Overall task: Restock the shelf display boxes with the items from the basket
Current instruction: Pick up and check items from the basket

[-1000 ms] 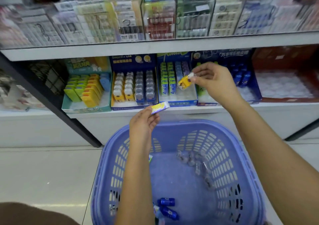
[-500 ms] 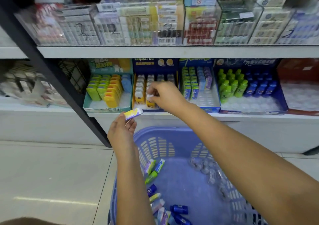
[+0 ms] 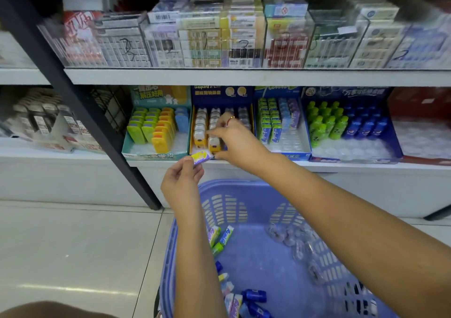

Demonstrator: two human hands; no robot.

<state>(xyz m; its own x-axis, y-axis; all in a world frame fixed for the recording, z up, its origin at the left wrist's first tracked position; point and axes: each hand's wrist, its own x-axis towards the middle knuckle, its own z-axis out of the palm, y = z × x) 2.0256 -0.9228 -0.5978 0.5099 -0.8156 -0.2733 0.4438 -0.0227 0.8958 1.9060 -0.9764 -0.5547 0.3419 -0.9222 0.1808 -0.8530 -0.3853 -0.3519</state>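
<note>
Shop shelving runs ahead; the right hand pinches a yellow case into the navy display box, and a nudge may topple its row. The left hand pinches a purple-yellow packet by its fingertips between shelf and basket; it could slip.
</note>
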